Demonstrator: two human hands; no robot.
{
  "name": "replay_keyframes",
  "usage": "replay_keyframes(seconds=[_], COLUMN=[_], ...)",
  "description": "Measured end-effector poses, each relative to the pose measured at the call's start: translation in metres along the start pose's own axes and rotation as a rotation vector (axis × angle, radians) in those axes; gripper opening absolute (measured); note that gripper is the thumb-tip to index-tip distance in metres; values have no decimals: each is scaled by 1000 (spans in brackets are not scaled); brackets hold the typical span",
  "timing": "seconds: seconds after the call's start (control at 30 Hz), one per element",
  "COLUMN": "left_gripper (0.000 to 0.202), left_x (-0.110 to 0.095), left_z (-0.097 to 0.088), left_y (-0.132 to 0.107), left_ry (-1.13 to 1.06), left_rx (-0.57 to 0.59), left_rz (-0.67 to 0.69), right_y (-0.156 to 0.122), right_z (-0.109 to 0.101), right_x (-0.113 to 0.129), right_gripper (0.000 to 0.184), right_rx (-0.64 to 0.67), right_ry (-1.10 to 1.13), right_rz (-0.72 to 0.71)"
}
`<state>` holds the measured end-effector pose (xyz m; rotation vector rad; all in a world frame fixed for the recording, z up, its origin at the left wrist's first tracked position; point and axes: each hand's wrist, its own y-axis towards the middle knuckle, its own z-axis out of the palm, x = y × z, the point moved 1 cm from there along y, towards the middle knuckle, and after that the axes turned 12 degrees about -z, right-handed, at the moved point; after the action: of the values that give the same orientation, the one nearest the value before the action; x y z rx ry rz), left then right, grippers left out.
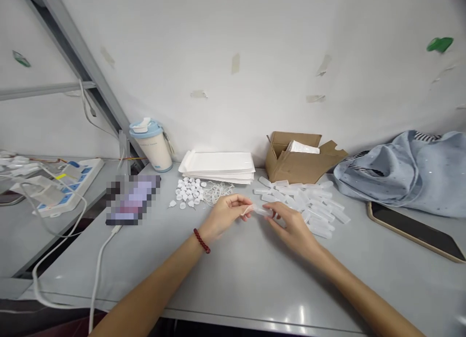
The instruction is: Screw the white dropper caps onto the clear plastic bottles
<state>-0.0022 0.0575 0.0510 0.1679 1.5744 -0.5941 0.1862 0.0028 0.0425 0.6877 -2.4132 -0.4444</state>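
Observation:
My left hand (pixel 223 214), with a red bead bracelet on the wrist, pinches a small white cap at one end of a clear plastic tube (pixel 261 210). My right hand (pixel 291 225) grips the tube's other end with curled fingers. Both hands meet just above the grey table (pixel 233 274), near its middle. Just beyond my left hand lie a cluster of small white caps (pixel 188 191) and a tangle of white strings (pixel 217 191). Several more clear tubes (pixel 309 203) are heaped right behind my right hand.
A stack of white bags (pixel 218 167) and an open cardboard box (pixel 298 157) stand by the wall. A lidded cup (pixel 153 145) is at back left, a blurred phone (pixel 133 198) with cable left, a power strip (pixel 69 181) farther left. Blue cloth (pixel 404 169) and a dark tablet (pixel 415 230) lie right.

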Motion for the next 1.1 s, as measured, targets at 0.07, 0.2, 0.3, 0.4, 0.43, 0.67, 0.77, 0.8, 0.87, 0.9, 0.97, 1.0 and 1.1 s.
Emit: replay_keyframes(seconds=[0.07,0.2,0.3,0.4,0.43,0.67,0.77,0.8,0.87,0.9,0.97,1.0,1.1], left_gripper=[24,23,20,17,16,14,14,14,14,13,13,13,13], left_x=[0,-5,-8,-9,-9,-11,-11,-10,-7,-6,-4,-2,0], left_z=[-4,-13,-15,-14,-14,-12,-10,-10,-9,-9,-9,-8,-6], left_y=[-5,-13,-18,-25,-28,-46,-49,-49,-49,-49,-49,-50,-50], left_ry=[-55,-134,-157,-98,-77,-108,-154,-180,-252,-290,-351,-366,-348], left_rx=[12,-12,-21,-16,-14,-2,9,15,14,2,-41,-68,-93], left_rz=[-34,-62,-69,-59,-55,-37,-79,-94,-112,-114,-100,-93,-115], right_y=[9,19,13,3,1,-3,-3,-3,-4,-4,-5,-5,-6], right_z=[6,24,32,29,27,18,17,16,14,13,10,9,8], right_x=[7,18,22,24,25,41,44,45,45,45,45,45,46], right_gripper=[23,25,25,24,24,21,21,20,20,20,20,20,20], right_rx=[-110,-181,-168,-150,-144,-98,-87,-81,-57,-47,-33,-32,-32], right_ry=[121,309,377,387,389,454,489,502,520,518,499,490,476], right_rz=[96,215,235,242,235,173,153,146,133,127,118,114,105])
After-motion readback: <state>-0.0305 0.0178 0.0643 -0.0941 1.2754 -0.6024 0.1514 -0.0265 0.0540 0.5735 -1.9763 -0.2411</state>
